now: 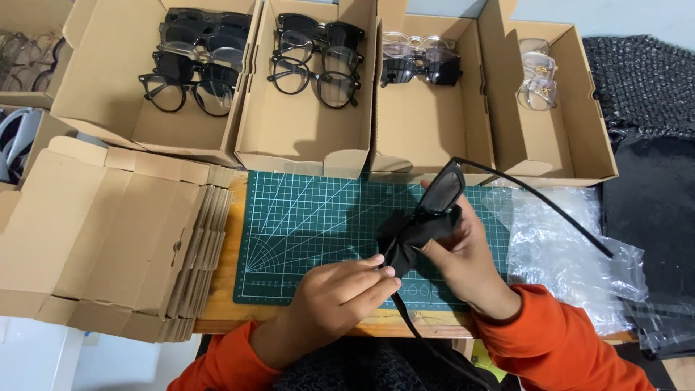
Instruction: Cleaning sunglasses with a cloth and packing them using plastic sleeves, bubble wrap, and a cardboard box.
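Gripping black glasses (439, 194) in cloth (414, 235), both hands (340, 289) (460, 250) hover over mat's (304, 217) near edge.

Both orange-sleeved arms reach forward, left hand (340, 293) curled in a pinching grip, right hand (463, 250) clasped shut.

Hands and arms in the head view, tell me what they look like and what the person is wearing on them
Both hands, the left hand and the right hand, are bare: no gloves, and no rings or watch that I can make out. Both arms wear bright orange long sleeves that end at the wrists, plain, with no visible pattern or markings.
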